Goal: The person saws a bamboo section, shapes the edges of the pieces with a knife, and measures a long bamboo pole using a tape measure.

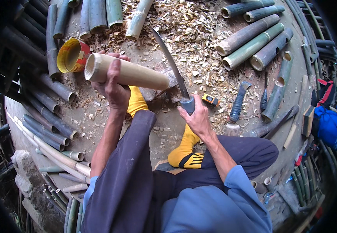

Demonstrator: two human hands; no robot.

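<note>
My left hand (115,83) is wrapped round a pale, peeled bamboo tube (137,74), holding it up at a slant. The tube's open, hollow end faces left, and its other end reaches right over a wooden block (172,77). In my right hand (198,118) is the grey handle of a long curved knife (171,58). Its blade points up and away, just beyond the tube's right end; a small gap seems to part them, though contact is hard to judge. Below the tube, my foot in a yellow sock (137,101) is near the block.
Wood chips (191,35) cover the ground ahead. To the right lie a tape measure (210,99), a blue-handled tool (238,103) and several bamboo sections (250,35). A yellow-and-red bucket (73,56) stands at left, beside more bamboo pieces (48,134). A rock (26,174) sits lower left.
</note>
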